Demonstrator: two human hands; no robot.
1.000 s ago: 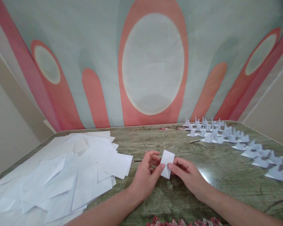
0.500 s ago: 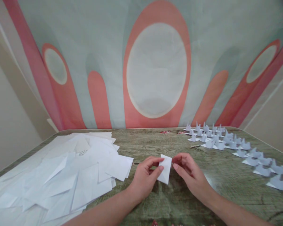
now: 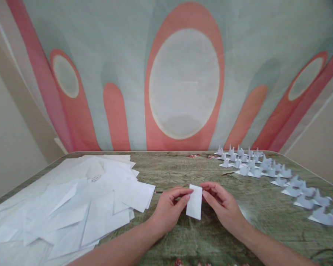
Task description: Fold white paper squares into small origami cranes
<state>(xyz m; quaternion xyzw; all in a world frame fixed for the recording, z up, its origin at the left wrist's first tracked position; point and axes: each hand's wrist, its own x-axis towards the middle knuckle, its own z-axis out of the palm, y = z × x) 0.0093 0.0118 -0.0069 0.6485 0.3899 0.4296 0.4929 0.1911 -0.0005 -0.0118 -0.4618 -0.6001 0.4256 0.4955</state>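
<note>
A small white folded paper [image 3: 194,205], a narrow upright rectangle, is held between my two hands just above the table. My left hand [image 3: 170,207] pinches its upper left edge with thumb and fingers. At the upper right edge, the thumb and fingertips of my right hand [image 3: 222,203] close on the paper. The fingers behind the sheet are partly hidden.
A spread pile of loose white paper sheets [image 3: 100,199] covers the table's left side. Along the right stand several rows of small folded white paper figures [image 3: 255,171]. The wood-patterned table [image 3: 166,168] ends at a patterned backdrop [image 3: 133,122].
The folded paper has turned to face me more squarely and shows a plain front. My right hand's fingertips have come in onto its right edge. My left hand keeps its pinch.
</note>
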